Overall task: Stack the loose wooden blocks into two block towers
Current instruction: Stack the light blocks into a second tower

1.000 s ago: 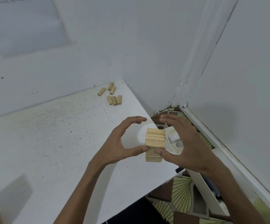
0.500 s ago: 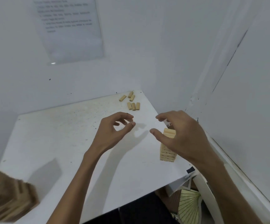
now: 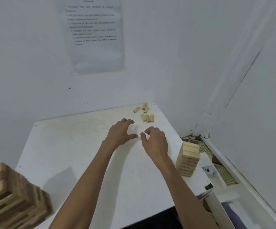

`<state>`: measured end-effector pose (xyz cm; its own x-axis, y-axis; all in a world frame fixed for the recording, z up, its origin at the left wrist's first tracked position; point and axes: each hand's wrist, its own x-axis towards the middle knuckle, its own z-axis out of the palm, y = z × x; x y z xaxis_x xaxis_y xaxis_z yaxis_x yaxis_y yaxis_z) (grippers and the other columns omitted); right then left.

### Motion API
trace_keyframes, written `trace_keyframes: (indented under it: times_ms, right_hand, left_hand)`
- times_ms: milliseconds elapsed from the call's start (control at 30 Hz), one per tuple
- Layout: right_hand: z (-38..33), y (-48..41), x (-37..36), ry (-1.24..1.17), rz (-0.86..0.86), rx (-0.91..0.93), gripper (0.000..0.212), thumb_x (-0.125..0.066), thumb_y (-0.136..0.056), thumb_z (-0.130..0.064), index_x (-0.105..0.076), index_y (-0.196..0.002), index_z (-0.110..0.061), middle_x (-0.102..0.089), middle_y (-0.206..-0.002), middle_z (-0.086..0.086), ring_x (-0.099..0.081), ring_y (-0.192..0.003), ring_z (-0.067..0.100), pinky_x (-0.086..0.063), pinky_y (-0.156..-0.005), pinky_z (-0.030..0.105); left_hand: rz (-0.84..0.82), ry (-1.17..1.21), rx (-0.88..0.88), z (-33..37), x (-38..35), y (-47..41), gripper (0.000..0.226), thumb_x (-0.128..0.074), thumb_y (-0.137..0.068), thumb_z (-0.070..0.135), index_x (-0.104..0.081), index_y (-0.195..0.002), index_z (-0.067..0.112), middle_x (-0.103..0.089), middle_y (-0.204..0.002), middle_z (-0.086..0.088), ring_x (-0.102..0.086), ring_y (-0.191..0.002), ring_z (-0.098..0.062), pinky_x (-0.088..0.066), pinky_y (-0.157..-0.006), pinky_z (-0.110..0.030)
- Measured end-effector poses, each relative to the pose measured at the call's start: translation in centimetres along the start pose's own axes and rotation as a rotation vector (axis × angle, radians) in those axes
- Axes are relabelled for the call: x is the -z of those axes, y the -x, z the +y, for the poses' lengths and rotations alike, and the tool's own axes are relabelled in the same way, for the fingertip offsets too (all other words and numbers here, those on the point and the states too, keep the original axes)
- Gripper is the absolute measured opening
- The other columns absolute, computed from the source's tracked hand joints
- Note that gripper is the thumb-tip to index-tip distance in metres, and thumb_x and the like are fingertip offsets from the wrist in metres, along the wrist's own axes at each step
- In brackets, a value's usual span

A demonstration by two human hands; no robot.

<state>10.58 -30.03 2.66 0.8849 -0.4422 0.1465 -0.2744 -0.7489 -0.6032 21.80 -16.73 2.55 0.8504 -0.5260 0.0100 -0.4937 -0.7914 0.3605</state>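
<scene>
Several loose wooden blocks (image 3: 145, 114) lie at the far right corner of the white table (image 3: 71, 146). A block tower (image 3: 188, 158) stands near the table's right edge. A second, larger tower (image 3: 9, 199) fills the near left corner, blurred. My left hand (image 3: 121, 132) and my right hand (image 3: 154, 140) hover side by side over the table, a little short of the loose blocks. Both hold nothing, their fingers loosely curled.
White walls close in behind and to the right of the table. A printed sheet (image 3: 94, 33) hangs on the back wall. Right of the table edge lies a patterned floor (image 3: 223, 176) with a white box (image 3: 210, 171).
Both hands left the right tower and moved forward toward the loose blocks. The view tilted up and the left tower came into sight.
</scene>
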Motion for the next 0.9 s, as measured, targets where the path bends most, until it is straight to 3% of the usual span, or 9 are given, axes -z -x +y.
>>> trace_keyframes:
  times_ms: [167,300,500,567,667,767,900]
  right_hand:
    - [2.1,-5.3,-3.5,0.065,0.016,-0.172,0.030,-0.048,-0.106,-0.031,-0.056,-0.134,-0.022,-0.053,-0.136,0.003,-0.041,-0.127,0.028,-0.045,-0.091,0.046]
    - [3.2,-9.0,-5.4,0.113,0.061,-0.199,0.035,-0.047,-0.106,-0.038,-0.053,-0.139,-0.029,-0.048,-0.141,0.003,-0.040,-0.127,0.028,-0.038,-0.093,0.048]
    - [3.9,-11.9,-7.9,0.106,0.139,-0.187,0.041,-0.062,-0.094,-0.052,-0.058,-0.131,-0.035,-0.046,-0.132,0.000,-0.038,-0.121,0.026,-0.029,-0.086,0.043]
    - [4.3,-12.5,-8.6,0.147,0.180,-0.179,0.039,-0.066,-0.090,-0.055,-0.063,-0.121,-0.032,-0.048,-0.126,0.001,-0.039,-0.117,0.026,-0.027,-0.082,0.041]
    - [4.6,-12.8,-9.4,0.188,0.286,-0.158,0.032,-0.075,-0.084,-0.050,-0.071,-0.106,-0.028,-0.049,-0.116,0.002,-0.041,-0.108,0.025,-0.030,-0.075,0.040]
    - [4.1,-12.9,-9.5,0.219,0.297,-0.172,0.030,-0.080,-0.075,-0.041,-0.072,-0.094,-0.019,-0.052,-0.106,0.003,-0.043,-0.102,0.025,-0.030,-0.071,0.038]
    - [3.0,-11.7,-9.1,0.295,0.179,-0.180,0.034,-0.070,-0.067,-0.048,-0.067,-0.084,-0.018,-0.053,-0.093,0.003,-0.043,-0.093,0.025,-0.028,-0.068,0.037]
  left_hand:
    - [0.019,0.123,-0.049,-1.0,-2.6,-4.5,0.067,-0.071,-0.093,0.043,-0.044,-0.152,0.025,-0.045,-0.155,-0.001,-0.045,-0.139,-0.024,-0.044,-0.107,-0.041]
    - [0.039,0.099,-0.063,-1.1,-4.4,-8.7,0.064,-0.066,-0.097,0.042,-0.040,-0.154,0.030,-0.033,-0.164,-0.003,-0.035,-0.147,-0.029,-0.038,-0.114,-0.049]
    - [0.111,0.094,0.066,-1.3,-5.1,-13.6,0.050,-0.049,-0.105,0.035,-0.040,-0.155,0.033,-0.023,-0.167,-0.013,-0.024,-0.150,-0.037,-0.029,-0.117,-0.052]
    - [0.080,0.061,0.055,-1.1,-5.4,-15.0,0.044,-0.046,-0.107,0.037,-0.047,-0.151,0.034,-0.036,-0.161,-0.012,-0.031,-0.145,-0.037,-0.032,-0.114,-0.049]
    - [0.120,-0.001,0.030,-1.1,-5.7,-15.9,0.032,-0.048,-0.107,0.034,-0.071,-0.126,0.024,-0.059,-0.136,-0.006,-0.046,-0.127,-0.031,-0.042,-0.100,-0.041]
    - [0.225,0.101,0.088,-1.8,-6.2,-15.3,0.024,-0.055,-0.103,0.020,-0.077,-0.105,0.010,-0.064,-0.112,-0.010,-0.055,-0.108,-0.029,-0.049,-0.083,-0.039]
    - [0.278,0.185,0.127,-2.4,-6.0,-13.0,0.022,-0.056,-0.095,0.001,-0.076,-0.100,0.008,-0.065,-0.099,-0.011,-0.059,-0.089,-0.026,-0.045,-0.072,-0.031]
